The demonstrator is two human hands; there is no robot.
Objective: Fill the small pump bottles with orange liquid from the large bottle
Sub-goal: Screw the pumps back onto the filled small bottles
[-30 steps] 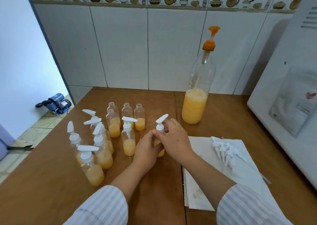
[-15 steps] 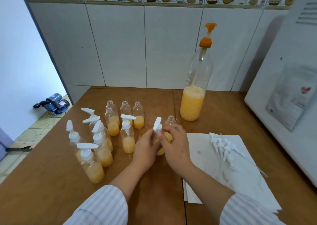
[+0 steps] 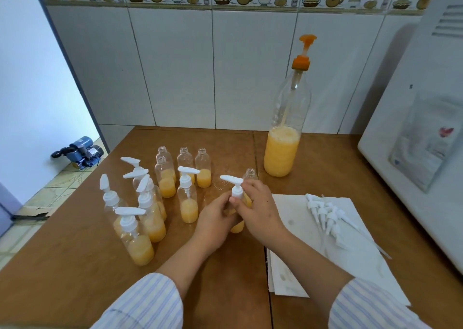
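Change since earlier frame: pump head [image 3: 231, 179] on the held bottle now points its spout to the left of the frame; a moment ago it stood nearly end-on, so the cap has been turned.
Step in hand: screwing a white pump cap onto a filled small pump bottle [image 3: 238, 224], centre of the frame, standing on the table [image 3: 75, 266].
Left hand [image 3: 216, 214]: grip closed around the bottle body, steadying it.
Right hand [image 3: 258, 209]: thumb and fingers pinched on the pump collar just below the spout.
Large bottle [image 3: 284, 138]: upper right of centre, upright, orange pump on top, orange liquid in its lower part; well apart from both hands.
Capped bottles [image 3: 140, 218]: cluster at left of centre, each part-filled.
Uncapped bottles [image 3: 185, 164]: row behind the cluster, part-filled, necks open; one more open bottle [image 3: 250, 173] stands just behind the right hand.
Next move, judged: finish tightening, set this bottle with the capped group, then take a loose pump [image 3: 325, 214] from the pile.
Spare pumps: lie on the white paper sheet [image 3: 300, 261], right of the hands.
Obstacles: capped pump bottle [image 3: 188, 198] stands just beside the left hand; a knock seems possible.
Surroundings: tiled wall behind, white appliance [image 3: 413, 118] at far right, blue motor [image 3: 80, 152] on the floor at left.
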